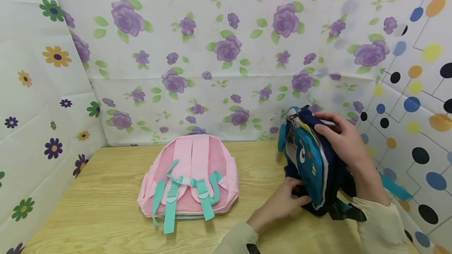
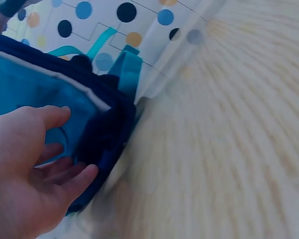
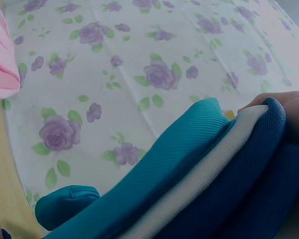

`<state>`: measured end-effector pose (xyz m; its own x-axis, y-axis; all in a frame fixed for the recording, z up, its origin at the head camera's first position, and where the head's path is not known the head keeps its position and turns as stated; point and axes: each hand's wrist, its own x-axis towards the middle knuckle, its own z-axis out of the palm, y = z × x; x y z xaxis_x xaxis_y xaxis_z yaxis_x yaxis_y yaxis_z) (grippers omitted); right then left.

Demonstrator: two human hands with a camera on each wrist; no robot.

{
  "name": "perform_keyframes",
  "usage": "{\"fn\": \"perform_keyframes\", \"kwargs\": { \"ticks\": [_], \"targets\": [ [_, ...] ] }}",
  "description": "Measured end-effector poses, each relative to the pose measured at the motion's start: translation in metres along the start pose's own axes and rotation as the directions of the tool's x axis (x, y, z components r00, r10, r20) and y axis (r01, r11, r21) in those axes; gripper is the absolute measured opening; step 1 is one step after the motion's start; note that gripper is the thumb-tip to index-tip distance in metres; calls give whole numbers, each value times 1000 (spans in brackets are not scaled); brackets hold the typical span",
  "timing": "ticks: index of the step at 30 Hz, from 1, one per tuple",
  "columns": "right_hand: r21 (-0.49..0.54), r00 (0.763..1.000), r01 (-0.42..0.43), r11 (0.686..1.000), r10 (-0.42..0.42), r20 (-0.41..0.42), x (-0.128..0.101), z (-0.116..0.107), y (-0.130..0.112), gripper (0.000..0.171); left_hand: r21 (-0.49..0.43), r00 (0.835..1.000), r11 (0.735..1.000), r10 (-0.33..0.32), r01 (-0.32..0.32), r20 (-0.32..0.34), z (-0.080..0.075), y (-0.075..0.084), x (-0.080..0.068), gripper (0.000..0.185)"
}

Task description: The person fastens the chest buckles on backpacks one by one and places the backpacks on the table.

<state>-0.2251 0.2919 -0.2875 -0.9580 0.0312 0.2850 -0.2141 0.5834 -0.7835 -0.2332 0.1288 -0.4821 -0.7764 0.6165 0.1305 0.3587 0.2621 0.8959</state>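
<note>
A small blue backpack (image 1: 308, 164) with a teal cartoon-face front and a navy body stands tilted at the right of the table. My right hand (image 1: 344, 140) grips its top edge, fingers over the navy fabric. At the bag's lower front is my left hand (image 1: 280, 206). The left wrist view has this left hand (image 2: 27, 172) with thumb spread and fingers loosely bent against the teal-and-navy bottom corner. In the right wrist view, the right hand (image 3: 295, 112) is partly hidden behind the bag's navy and white edges (image 3: 199, 174).
A pink backpack (image 1: 230, 177) with turquoise straps (image 1: 170, 214) lies left of centre, strap side up. The wooden table (image 1: 95, 199) meets a purple-flowered back cloth (image 1: 212, 109). A dotted cloth (image 1: 423, 136) bounds the right, close to the right arm; a flowered one (image 1: 31, 101) bounds the left.
</note>
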Motion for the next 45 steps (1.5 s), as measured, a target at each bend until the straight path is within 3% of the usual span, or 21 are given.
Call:
{"fn": "perform_keyframes", "kwargs": {
  "ticks": [7,20,30,34,45],
  "targets": [
    [1,1000,-7,1000,7,-12,1,4,-1,48,-59,997,997,41,-44,-64,-24,12,-10,45],
    [63,1000,-7,998,7,8,2,14,-6,49,-158,978,980,90,-121,-188,-66,53,-29,37],
    [100,999,52,994,-52,-1,1,26,-8,42,-191,969,970,110,-154,-223,-93,93,-53,34],
    [117,998,60,991,-61,2,1,30,-10,41,-197,965,966,120,-167,-231,-97,93,-56,34],
    [164,998,37,986,-44,40,-1,44,-15,44,-235,957,954,123,-186,-261,-100,68,-52,35]
  ]
}}
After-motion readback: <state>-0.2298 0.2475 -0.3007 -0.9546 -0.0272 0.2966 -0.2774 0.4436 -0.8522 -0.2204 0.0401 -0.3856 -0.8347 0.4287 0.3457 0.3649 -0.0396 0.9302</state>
